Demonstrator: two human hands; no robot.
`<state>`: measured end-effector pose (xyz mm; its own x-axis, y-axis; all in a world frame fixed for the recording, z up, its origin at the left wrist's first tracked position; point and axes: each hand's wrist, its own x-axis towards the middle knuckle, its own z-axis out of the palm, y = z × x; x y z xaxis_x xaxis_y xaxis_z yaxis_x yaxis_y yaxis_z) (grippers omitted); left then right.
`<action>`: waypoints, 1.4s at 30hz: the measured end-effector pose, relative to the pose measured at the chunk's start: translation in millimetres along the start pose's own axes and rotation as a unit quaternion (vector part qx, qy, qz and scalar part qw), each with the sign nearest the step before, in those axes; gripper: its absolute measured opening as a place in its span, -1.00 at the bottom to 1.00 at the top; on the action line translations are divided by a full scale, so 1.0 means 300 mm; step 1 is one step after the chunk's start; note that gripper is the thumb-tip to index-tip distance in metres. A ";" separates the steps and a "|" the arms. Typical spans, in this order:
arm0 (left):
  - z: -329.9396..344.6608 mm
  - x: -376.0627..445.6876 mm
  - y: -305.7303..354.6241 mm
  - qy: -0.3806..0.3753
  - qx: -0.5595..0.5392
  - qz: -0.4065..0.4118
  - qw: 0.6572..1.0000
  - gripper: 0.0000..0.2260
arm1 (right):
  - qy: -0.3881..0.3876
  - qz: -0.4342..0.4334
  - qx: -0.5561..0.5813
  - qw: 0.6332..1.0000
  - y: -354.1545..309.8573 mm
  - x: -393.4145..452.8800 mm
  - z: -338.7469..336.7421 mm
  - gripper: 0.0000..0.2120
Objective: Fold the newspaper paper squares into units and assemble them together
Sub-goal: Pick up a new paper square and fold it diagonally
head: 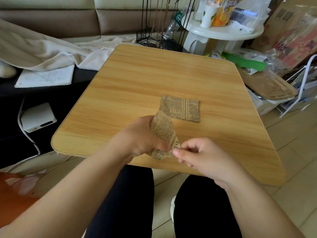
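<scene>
A brown newspaper-print paper square [184, 109] lies flat on the wooden table [154, 79], right of centre. A second newspaper-print piece [163, 129], partly folded and curved, is held up above the table's near edge. My left hand [137, 136] grips it from the left with thumb and fingers round its lower part. My right hand [197, 152] pinches its lower right corner between thumb and forefinger. The raised tip of the held piece overlaps the flat square's left corner in this view.
A white round side table [223, 31] with cups and bags stands behind the table. Cluttered plastic bags, a green tray [245, 61] and a white rack [301, 86] sit at right. A blanket, a notebook [46, 77] and a white box [38, 117] lie at left.
</scene>
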<state>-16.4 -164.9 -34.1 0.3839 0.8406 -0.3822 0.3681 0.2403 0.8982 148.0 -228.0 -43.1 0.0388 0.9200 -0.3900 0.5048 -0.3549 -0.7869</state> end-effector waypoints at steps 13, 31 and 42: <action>-0.055 0.135 -0.024 -0.036 0.241 0.038 0.969 -0.26 | 0.135 -0.207 -0.169 0.954 0.077 0.066 0.045 -0.92; 0.017 0.079 -0.183 0.268 0.349 0.241 0.865 -0.63 | 0.178 -0.369 -0.344 0.845 0.170 0.108 0.119 -0.73; 0.052 0.058 -0.210 0.287 0.295 0.010 0.912 -0.94 | 0.224 -0.334 -0.222 0.888 0.171 0.098 0.159 -0.77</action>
<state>-19.7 -172.9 -100.7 -0.0476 0.9981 -0.0386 0.8218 0.0611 0.5665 133.9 -227.0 -117.7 -0.1082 0.9096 0.4011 0.8307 0.3044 -0.4661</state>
